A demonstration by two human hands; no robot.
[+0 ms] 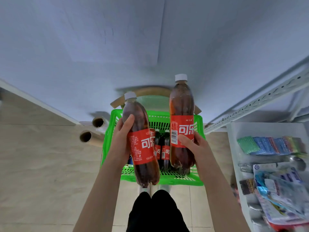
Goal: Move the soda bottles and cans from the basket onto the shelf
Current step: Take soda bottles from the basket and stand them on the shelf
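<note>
left hand (122, 138) had its fingers curled round the left bottle (142, 148), right hand (192, 145) clasped the right bottle (181, 114), both above the green basket (113, 124), so a firm, upright swing to the shelf (267, 129) looked wisest.

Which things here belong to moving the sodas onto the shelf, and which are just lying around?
Job: left hand, gripping the left cola bottle; right hand, gripping the right cola bottle; green basket; small cola bottles in it; shelf.
Lying about: two rolls beside the basket; coloured packets and spoon on the shelf.
</note>
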